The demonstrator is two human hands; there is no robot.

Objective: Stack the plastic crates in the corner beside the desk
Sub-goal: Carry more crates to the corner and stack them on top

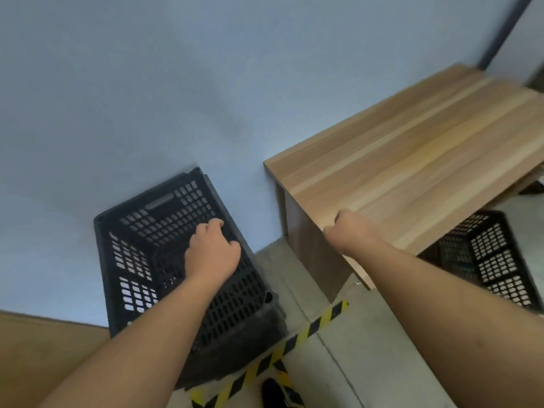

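A black plastic crate (138,260) with perforated walls stands on the floor against the blue-grey wall, left of the wooden desk (412,160). My left hand (212,254) reaches over it with curled fingers hooked on its right rim. My right hand (350,229) is a fist at the desk's near left corner, above the desk edge and holding nothing that I can see. A second black crate (494,260) sits under the desk at the right, partly hidden by my right forearm.
Yellow-and-black hazard tape (312,325) runs across the grey concrete floor between crate and desk. A brown surface (44,354) fills the lower left corner. A dark shoe (273,393) shows at the bottom edge. A dark vertical post (506,28) rises at the far right.
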